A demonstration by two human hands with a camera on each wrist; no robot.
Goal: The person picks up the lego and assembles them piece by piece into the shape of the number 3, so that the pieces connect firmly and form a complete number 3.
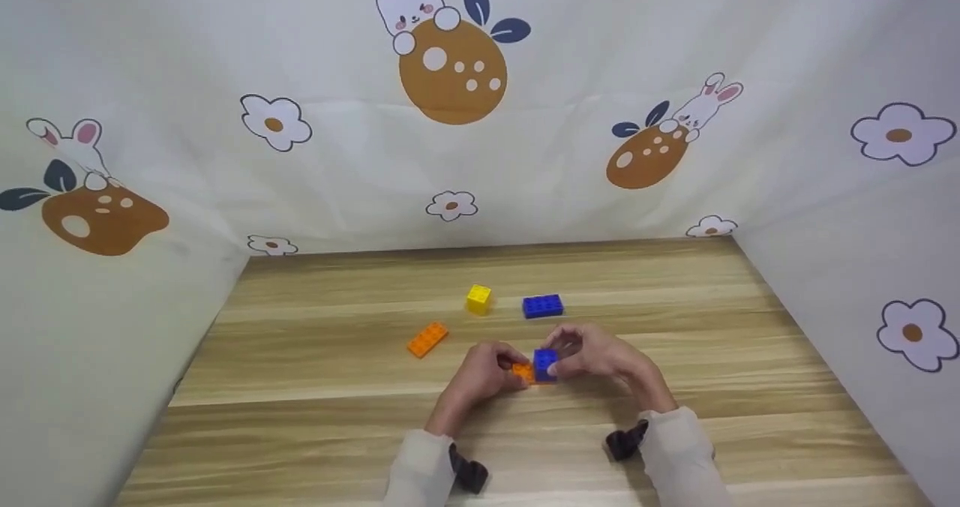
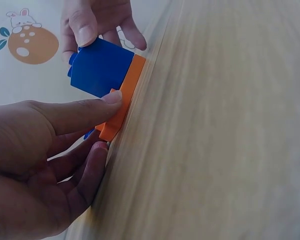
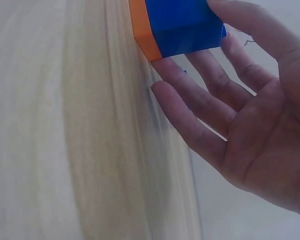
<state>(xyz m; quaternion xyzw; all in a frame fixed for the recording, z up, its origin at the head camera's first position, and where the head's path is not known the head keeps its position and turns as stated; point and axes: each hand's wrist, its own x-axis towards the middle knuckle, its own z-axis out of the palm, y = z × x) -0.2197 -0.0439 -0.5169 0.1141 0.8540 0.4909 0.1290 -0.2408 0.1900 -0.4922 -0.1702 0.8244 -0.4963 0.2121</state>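
A small blue brick (image 1: pixel 545 362) sits on a flat orange plate (image 1: pixel 523 373) that lies on the wooden table (image 1: pixel 675 432). My left hand (image 1: pixel 504 364) pinches the orange plate (image 2: pixel 121 106), with the thumb (image 2: pixel 97 105) on its edge and the fingers under it. My right hand (image 1: pixel 564 351) grips the blue brick (image 2: pixel 101 67) from the right, thumb on one side and fingers on the other. In the right wrist view the blue brick (image 3: pixel 182 22) is pressed against the orange plate (image 3: pixel 144 34), with my fingers (image 3: pixel 205 100) spread below it.
Three loose bricks lie beyond my hands: a yellow cube (image 1: pixel 478 298), a longer blue brick (image 1: pixel 542 306) and an orange plate (image 1: pixel 427 339) to the left. Printed cloth walls (image 1: pixel 450 154) close in the table at the back and on both sides.
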